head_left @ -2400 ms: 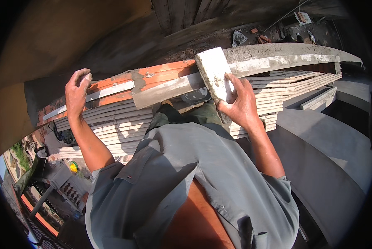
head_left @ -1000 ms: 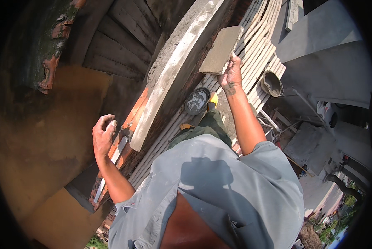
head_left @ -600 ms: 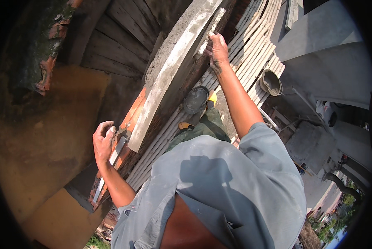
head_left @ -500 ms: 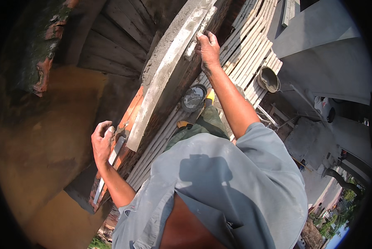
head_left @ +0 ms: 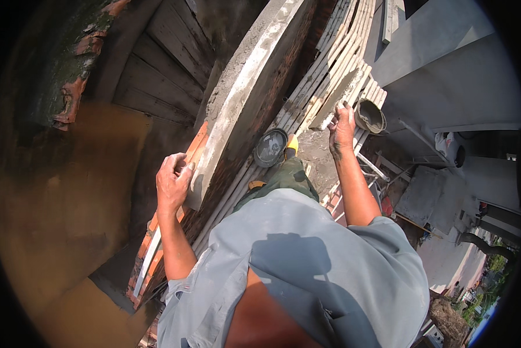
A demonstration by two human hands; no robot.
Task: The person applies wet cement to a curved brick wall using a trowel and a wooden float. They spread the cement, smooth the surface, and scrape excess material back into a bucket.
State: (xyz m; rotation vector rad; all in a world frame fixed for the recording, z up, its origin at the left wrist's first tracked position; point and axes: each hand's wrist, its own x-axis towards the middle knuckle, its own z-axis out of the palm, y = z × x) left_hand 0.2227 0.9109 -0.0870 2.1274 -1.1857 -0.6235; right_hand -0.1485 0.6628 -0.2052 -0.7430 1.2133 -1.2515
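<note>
My right hand (head_left: 343, 124) grips a long, mortar-smeared plastering float (head_left: 340, 100), held off the wall above the bamboo poles, its flat face in view. Beside the near end of the wall's mortar-coated edge (head_left: 246, 87) is my left hand (head_left: 174, 181), fingers curled and thumb bent. Whatever lies inside its fingers is hidden; a darker grey patch shows next to the thumb. Orange bricks (head_left: 198, 143) are exposed along the wall top by that hand. Below it, a pale metal-looking strip (head_left: 148, 262) lies along the bricks.
Bamboo poles (head_left: 324, 64) form a walkway beside the wall. On it stand a black bucket (head_left: 270, 148) by my yellow-toed shoe (head_left: 292, 145) and a second bucket (head_left: 370, 116) of grey mix. Brownish ground or water (head_left: 69, 191) lies beyond the wall at left.
My right hand has drawn the float away from the wall's edge to the right and tilted its face into view. My left hand has moved right, closer to the end of the mortared edge.
</note>
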